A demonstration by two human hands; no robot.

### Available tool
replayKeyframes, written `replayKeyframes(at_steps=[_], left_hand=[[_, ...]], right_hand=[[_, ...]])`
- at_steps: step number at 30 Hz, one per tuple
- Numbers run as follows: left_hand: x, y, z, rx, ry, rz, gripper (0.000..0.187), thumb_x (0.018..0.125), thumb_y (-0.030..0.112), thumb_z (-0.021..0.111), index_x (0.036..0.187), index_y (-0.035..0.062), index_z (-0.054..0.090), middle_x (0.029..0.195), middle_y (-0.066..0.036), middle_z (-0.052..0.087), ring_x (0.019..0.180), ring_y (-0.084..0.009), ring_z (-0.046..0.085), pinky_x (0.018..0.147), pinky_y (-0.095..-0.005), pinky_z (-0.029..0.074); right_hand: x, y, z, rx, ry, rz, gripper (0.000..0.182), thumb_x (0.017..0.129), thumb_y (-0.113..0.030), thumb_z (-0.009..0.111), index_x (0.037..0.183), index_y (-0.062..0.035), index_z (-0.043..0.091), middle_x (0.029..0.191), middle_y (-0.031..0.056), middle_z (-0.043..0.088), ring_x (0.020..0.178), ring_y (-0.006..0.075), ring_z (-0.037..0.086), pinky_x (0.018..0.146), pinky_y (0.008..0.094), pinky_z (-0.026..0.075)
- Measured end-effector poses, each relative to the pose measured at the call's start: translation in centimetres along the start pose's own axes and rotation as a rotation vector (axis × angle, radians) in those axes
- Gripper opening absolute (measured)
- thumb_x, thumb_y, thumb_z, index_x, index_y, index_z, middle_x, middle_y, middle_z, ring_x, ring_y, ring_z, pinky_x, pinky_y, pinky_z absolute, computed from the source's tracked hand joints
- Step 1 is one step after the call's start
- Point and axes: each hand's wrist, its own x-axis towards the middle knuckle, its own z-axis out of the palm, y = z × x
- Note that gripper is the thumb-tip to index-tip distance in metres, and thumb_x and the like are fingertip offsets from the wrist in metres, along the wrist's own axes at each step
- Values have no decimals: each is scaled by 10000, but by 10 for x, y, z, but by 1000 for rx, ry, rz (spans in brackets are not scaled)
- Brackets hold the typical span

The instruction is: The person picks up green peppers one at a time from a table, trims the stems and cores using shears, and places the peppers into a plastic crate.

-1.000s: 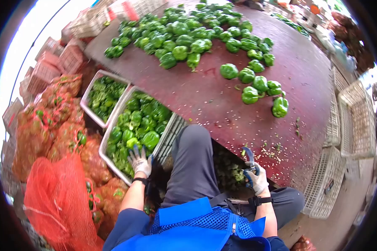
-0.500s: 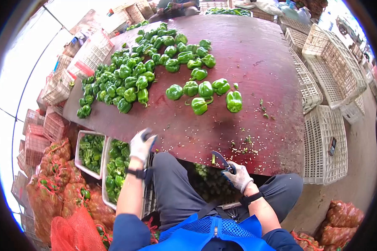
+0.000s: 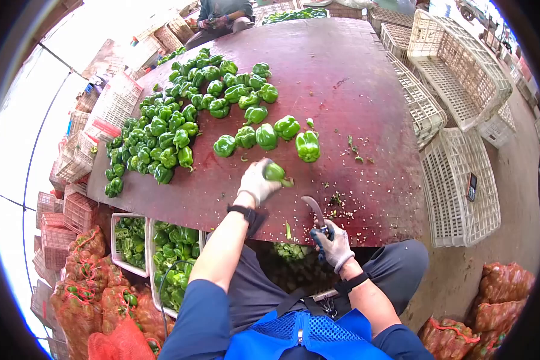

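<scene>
My left hand point(image 3: 258, 183), in a pale work glove, is closed around a green bell pepper point(image 3: 275, 172) just over the red table, its stem end pointing right. In my gloved right hand point(image 3: 337, 245) is a curved knife point(image 3: 314, 207), blade up and leaning left above the table's near edge. Beyond my left hand stands a short row of bell peppers point(image 3: 266, 137), with one lighter green pepper point(image 3: 308, 147) at its right end. A large heap of bell peppers point(image 3: 162, 127) covers the table's left side. A thin green scrap point(image 3: 288, 230) lies between my hands.
Pale seeds and green bits point(image 3: 337, 207) litter the table point(image 3: 366, 162). Left of my legs stand crates of peppers point(image 3: 130, 243). At right are stacked plastic crates point(image 3: 456, 192), one with a phone point(image 3: 471, 187) on it. Net sacks point(image 3: 78, 288) stand lower left; another person point(image 3: 222, 18) sits across the table.
My left hand has moved from above the crates up and right onto the table and taken a bell pepper from the front of the row. The right hand still grips the knife. The view has shifted.
</scene>
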Motion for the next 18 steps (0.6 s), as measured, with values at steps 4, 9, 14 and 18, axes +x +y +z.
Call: replayKeyframes(at_steps=[4,9,14,18], left_hand=[[-65,21,6,38,-217,357,769,637,188,827,1365,184,580,1404,-152,528,1281,-330,511,1096,-423,416],[-97,28,46,-405,-61,175,676,684,235,857,1286,79,592,1323,-162,576,1224,-318,553,1051,-396,449],[-113,57,51,-344,170,205,585,646,224,913,1118,37,622,1200,-149,620,1137,-302,605,999,-396,482],[-121,65,53,-423,229,186,592,649,249,912,1122,39,625,1208,-155,611,1145,-314,596,992,-402,486]], right_hand=[[4,7,-1,41,60,-18,358,932,-329,655,1102,-15,630,762,49,622,666,116,557,608,305,466],[4,11,1,-55,65,2,434,943,-337,625,1229,-11,605,919,180,699,830,239,674,767,368,516],[9,18,1,-318,76,-98,385,943,-298,616,1206,-17,603,928,136,696,857,210,652,781,366,515],[9,13,3,-432,31,-66,380,936,-285,597,1220,-33,598,1027,215,692,981,368,667,844,434,513]])
